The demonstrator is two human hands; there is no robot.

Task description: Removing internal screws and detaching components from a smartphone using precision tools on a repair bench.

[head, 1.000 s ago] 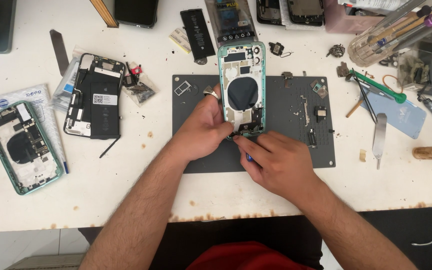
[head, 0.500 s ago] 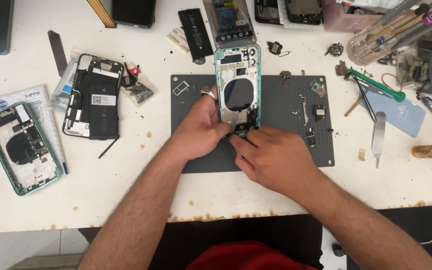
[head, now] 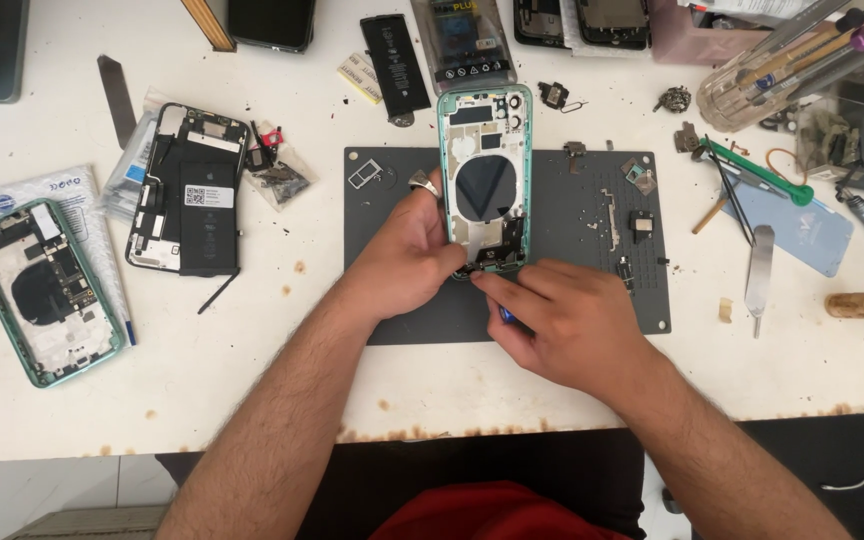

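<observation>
Between hands: green phone housing (head: 486,180), opened; judged light, rigid, fragile; grip side edges. Left hand (head: 407,250) pinched lower edge; right hand (head: 562,325) held small blue-tipped tool (head: 505,315).

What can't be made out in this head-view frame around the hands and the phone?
- Bottom end of the green phone housing: covered by the left hand and right hand.
- Blue-handled tool: only a sliver shows under the right hand; its tip and kind are hidden.
- Small parts on the grey work mat: too small to identify.
- Devices along the top edge: cut off by the frame.
</observation>
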